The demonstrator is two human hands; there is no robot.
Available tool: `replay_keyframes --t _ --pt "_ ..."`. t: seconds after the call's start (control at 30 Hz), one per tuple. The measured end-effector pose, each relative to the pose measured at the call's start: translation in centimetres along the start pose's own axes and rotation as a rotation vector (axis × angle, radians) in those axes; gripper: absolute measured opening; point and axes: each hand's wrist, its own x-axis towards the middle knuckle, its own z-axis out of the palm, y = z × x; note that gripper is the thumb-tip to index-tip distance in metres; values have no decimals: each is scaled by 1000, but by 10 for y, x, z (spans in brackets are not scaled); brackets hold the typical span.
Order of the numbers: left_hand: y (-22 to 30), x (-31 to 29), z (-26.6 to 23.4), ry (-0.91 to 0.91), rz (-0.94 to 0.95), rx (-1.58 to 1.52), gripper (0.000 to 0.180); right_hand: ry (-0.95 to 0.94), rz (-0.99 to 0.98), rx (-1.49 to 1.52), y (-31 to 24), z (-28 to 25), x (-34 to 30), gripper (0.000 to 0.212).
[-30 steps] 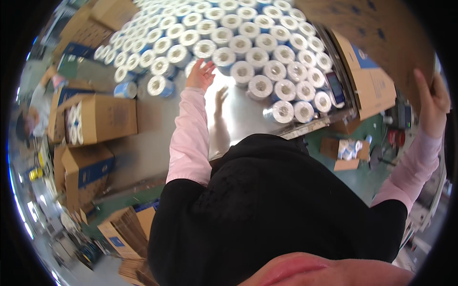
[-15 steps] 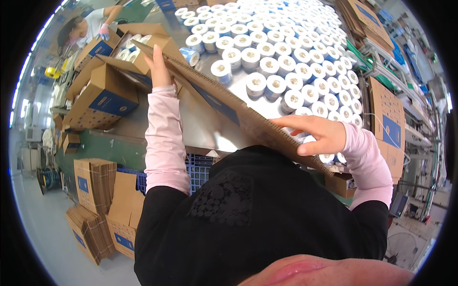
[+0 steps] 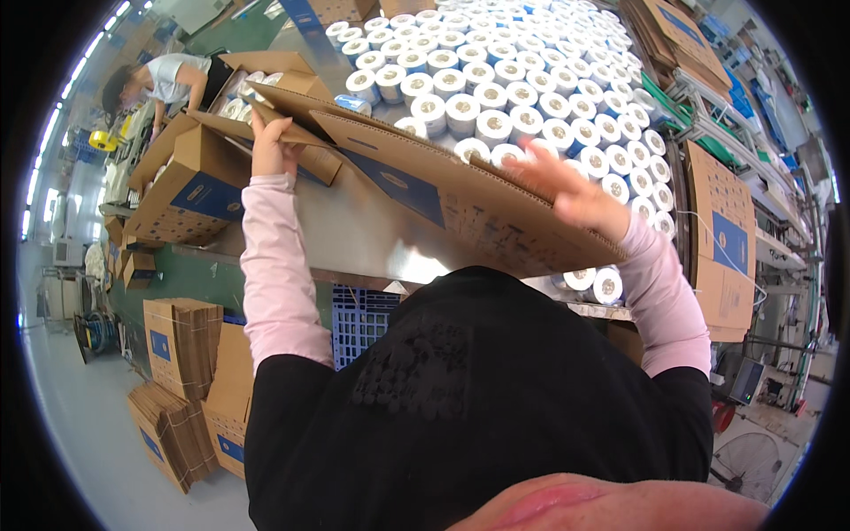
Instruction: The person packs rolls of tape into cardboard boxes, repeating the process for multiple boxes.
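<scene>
A brown cardboard box (image 3: 531, 221), mostly flattened, stands tilted on the metal table (image 3: 354, 226) in front of me. A blue label is printed on its side, and its layers gape a little toward the left end. My left hand (image 3: 273, 143) has its fingers closed round the flap at that end. Over the far right edge is my right hand (image 3: 574, 188), fingers spread and smeared by motion; whether it touches the cardboard is hard to see. Many white rolls (image 3: 491, 124) with blue wrapping stand upright just beyond the box.
Filled open cartons (image 3: 190, 181) sit to the left, with a co-worker (image 3: 173, 80) behind them. Bundled flat cartons (image 3: 181, 345) stand on the floor at lower left, near a blue plastic crate (image 3: 361, 323). More cardboard (image 3: 722, 239) leans along the right side.
The box has turned its printed face toward me and its layers have parted. My left fingers have curled round the flap. My right hand has moved farther away. The co-worker's hand has left the carton.
</scene>
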Motion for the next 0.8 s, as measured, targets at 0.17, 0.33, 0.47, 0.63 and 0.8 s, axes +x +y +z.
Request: replay_keyframes --t 0.17,0.33,0.47,0.63,0.8 --pt "37 -17 -9 -104 -58 293 86 52 38 -1545 -50 28 -27 48" --pt "118 -26 -9 -731 -393 895 81 573 277 -715 -61 -39 -11 28" --pt "91 -51 78 -1169 -466 1390 90 369 524 -1454 27 -8 73 25" --pt "78 -100 82 -1341 -100 1466 79 173 232 -1623 48 -28 65 17" --pt "0 -54 46 -617 902 1479 62 634 -429 -1746 -40 -35 70 37"
